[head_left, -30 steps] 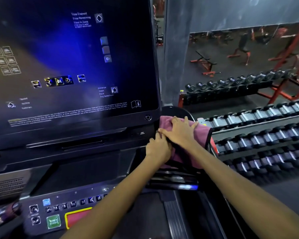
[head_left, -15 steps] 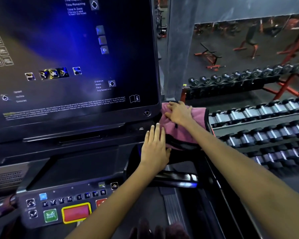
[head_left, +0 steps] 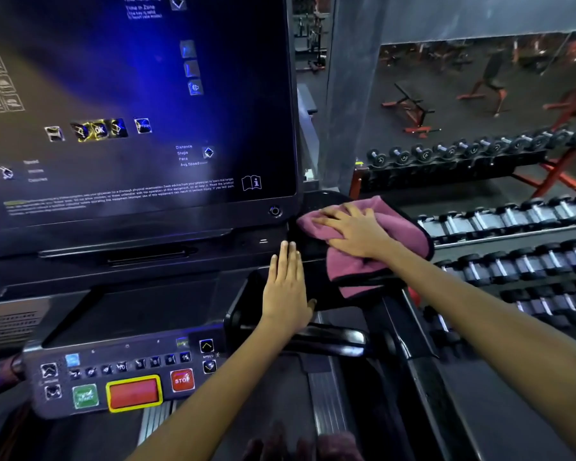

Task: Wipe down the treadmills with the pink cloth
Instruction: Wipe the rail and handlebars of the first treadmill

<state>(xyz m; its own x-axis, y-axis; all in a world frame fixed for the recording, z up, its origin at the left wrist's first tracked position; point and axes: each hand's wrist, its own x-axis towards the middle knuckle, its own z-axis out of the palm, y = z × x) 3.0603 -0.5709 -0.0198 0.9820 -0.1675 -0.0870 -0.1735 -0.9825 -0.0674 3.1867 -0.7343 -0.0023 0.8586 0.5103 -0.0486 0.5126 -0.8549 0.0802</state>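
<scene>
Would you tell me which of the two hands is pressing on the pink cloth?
The right hand, fingers spread flat on the pink cloth; the left hand rests bare on the black console.

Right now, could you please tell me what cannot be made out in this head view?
- Console surface under the pink cloth: hidden by cloth and right hand.
- Screen top and left: cut off by frame edges.
- Warning text: too small, blurred.
- Treadmill belt: mostly behind the forearms.
</scene>
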